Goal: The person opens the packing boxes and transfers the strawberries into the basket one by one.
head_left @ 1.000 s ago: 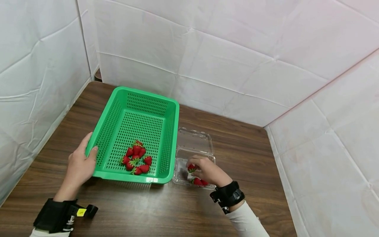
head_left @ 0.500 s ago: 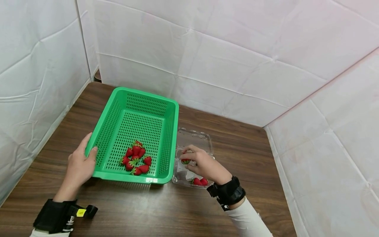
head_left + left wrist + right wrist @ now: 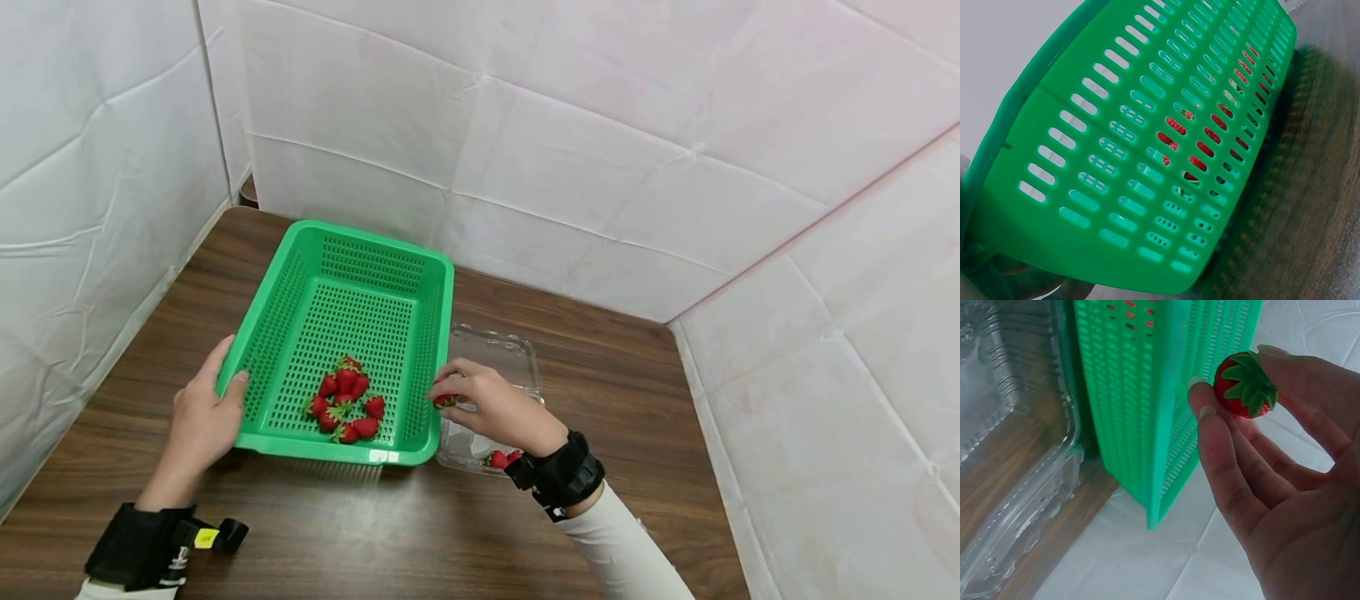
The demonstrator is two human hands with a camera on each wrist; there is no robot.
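Right hand (image 3: 495, 408) pinches a strawberry (image 3: 444, 401) at centre frame, right beside the green basket's (image 3: 442, 333) right wall; the berry pile (image 3: 345, 400) lies to its left. Left hand (image 3: 202, 417) grips the basket's left rim. Clear clamshell (image 3: 495, 350) sits behind the right hand.

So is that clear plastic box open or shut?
Open. The clear plastic box has its lid folded back flat on the table, and strawberries lie uncovered inside.

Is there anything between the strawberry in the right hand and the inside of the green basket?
Only the basket's own right wall. The right hand pinches the strawberry just outside the green basket, about level with its rim, so it has to pass over that wall. Nothing else visible blocks it; the floor beyond the strawberry pile looks free.
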